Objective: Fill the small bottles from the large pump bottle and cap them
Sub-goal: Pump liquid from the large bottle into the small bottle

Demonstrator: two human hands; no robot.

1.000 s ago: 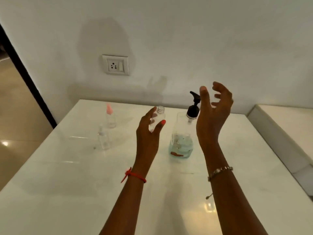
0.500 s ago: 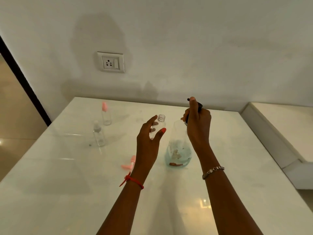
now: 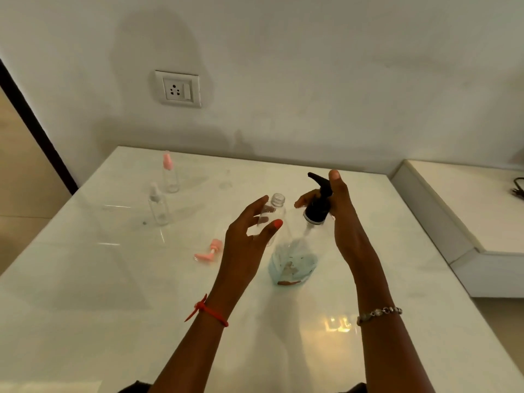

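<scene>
My left hand [image 3: 246, 236] holds a small clear bottle [image 3: 272, 214] with its threaded neck open, lifted above the table beside the pump. The large clear pump bottle [image 3: 295, 259] stands on the white table [image 3: 113, 293] with a little blue liquid at its bottom. My right hand [image 3: 337, 211] grips its black pump head [image 3: 319, 202], thumb up behind the nozzle. A pink pump cap [image 3: 209, 252] lies on the table left of my left hand. Two more small bottles stand at the back left, one with a pink top [image 3: 170, 174] and one with a clear top [image 3: 158, 204].
A wall with a power socket [image 3: 178, 88] rises behind the table. A lower white ledge [image 3: 467, 211] adjoins the table on the right, with a dark cable at its far edge. A doorway with tan floor lies to the left.
My right hand came down from the air and closed round the pump head. The view tilted down, bringing the pink cap on the table into sight. My left hand kept hold of the small bottle.
</scene>
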